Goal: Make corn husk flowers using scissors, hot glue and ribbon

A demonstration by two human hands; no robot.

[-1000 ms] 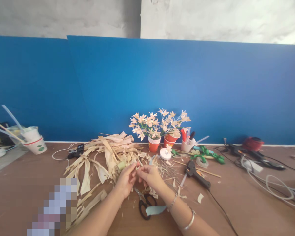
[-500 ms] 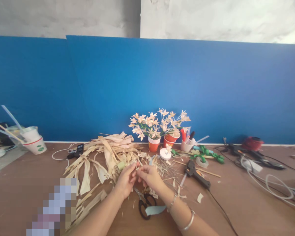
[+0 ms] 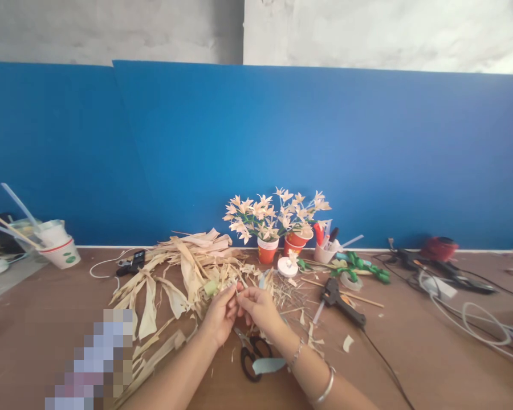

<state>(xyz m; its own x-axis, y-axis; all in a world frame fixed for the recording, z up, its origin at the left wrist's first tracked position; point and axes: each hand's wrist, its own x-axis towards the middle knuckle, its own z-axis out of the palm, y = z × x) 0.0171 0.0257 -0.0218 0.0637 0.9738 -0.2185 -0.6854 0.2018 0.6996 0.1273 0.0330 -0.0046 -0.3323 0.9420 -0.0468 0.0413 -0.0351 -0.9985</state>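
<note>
My left hand (image 3: pixel 220 313) and my right hand (image 3: pixel 256 307) meet over the table, fingertips pinched close together. Whatever lies between them is thin and pale, too small to name. Just beyond and to the left spreads a heap of dried corn husks (image 3: pixel 190 267), with a pale green roll (image 3: pixel 210 287) beside my left fingers. Below my hands lie black-handled scissors (image 3: pixel 247 361), partly covered by a light blue strip (image 3: pixel 269 365). To the right of my right hand are scattered thin wire-like stems (image 3: pixel 288 293) and husk scraps.
Cream husk flowers (image 3: pixel 260 210) stand in red paper cups (image 3: pixel 268 252) by the blue partition (image 3: pixel 282 131). A black glue gun (image 3: pixel 342 302) with its cord lies at right. Farther right are white cables (image 3: pixel 474 319); a white cup (image 3: pixel 62 253) stands far left.
My right forearm has shifted slightly to the left. Both hands stay pinched together in nearly the same place; the things on the table have not moved.
</note>
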